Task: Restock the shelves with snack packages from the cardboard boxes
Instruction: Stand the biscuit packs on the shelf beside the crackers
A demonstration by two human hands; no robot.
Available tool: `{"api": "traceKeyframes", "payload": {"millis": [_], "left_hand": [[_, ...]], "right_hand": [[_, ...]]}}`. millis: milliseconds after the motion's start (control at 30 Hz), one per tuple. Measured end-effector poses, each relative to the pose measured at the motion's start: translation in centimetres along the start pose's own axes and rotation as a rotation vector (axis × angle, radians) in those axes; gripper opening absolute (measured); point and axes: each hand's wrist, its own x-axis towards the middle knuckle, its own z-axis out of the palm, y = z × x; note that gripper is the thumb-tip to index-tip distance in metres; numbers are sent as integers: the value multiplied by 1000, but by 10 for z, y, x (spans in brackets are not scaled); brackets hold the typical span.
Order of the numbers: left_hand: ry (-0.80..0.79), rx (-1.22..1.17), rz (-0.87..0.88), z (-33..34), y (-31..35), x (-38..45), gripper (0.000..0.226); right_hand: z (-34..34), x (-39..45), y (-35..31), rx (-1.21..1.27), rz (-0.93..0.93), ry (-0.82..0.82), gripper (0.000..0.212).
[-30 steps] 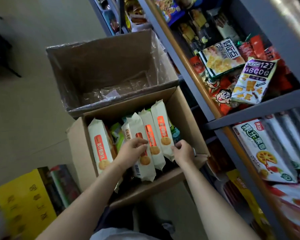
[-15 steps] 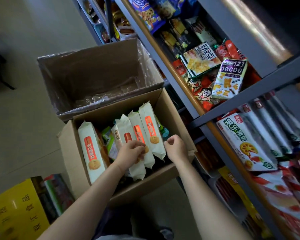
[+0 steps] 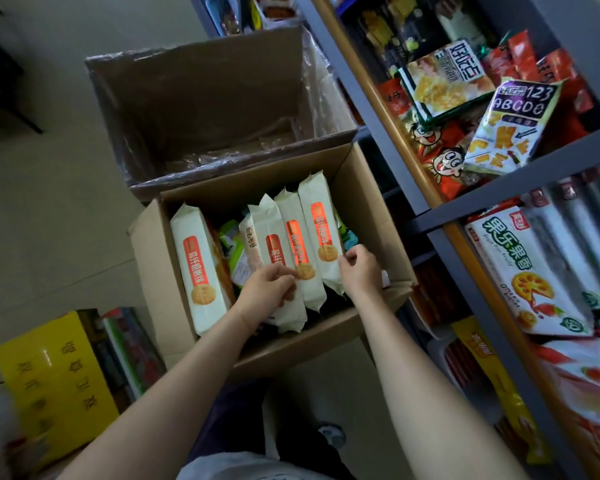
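1. head view, near cardboard box (image 3: 371, 216): open, at frame centre, flaps up; it holds several long cream biscuit packs standing on end, each with an orange label and a biscuit picture.
2. lone biscuit pack (image 3: 200, 268): leans against the box wall at 9 o'clock, apart from the rest.
3. cluster of biscuit packs (image 3: 321, 233): three or four side by side toward 3 o'clock inside the box, tilted slightly; green wrappers (image 3: 231, 239) show between the cluster and the lone pack.
4. left hand (image 3: 269, 289): fingers curled round the lower part of a cluster pack, thumb over its face (a firm grip, as far as shows).
5. right hand (image 3: 359, 270): fingertips pinching the lower edge of the rightmost cluster pack, by the box wall at 3 o'clock.
6. far cardboard box (image 3: 201, 98): at 12 o'clock, touching the near box, lined with clear plastic film, little visible inside.
7. shelves (image 3: 388, 133): grey metal unit from 1 to 5 o'clock, already carrying snack bags; an alphabet-biscuit bag (image 3: 511, 129) on an upper level, a white fruit-biscuit pack (image 3: 534, 275) below it.
8. yellow carton (image 3: 58, 386): on the floor at 8 o'clock, printed characters on its side, further packs just beside it.
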Motion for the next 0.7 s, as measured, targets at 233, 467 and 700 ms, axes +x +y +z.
{"api": "traceKeyframes", "payload": {"millis": [233, 467, 700], "left_hand": [[-3, -105, -26, -27, 6, 8, 21], [-245, -314, -111, -5, 44, 15, 66], [-272, -549, -23, 22, 58, -8, 61]], "right_hand": [[-25, 5, -26, -19, -125, -193, 13], [-59, -66, -73, 34, -337, -216, 9], [-79, -128, -55, 56, -525, -38, 23]]}}
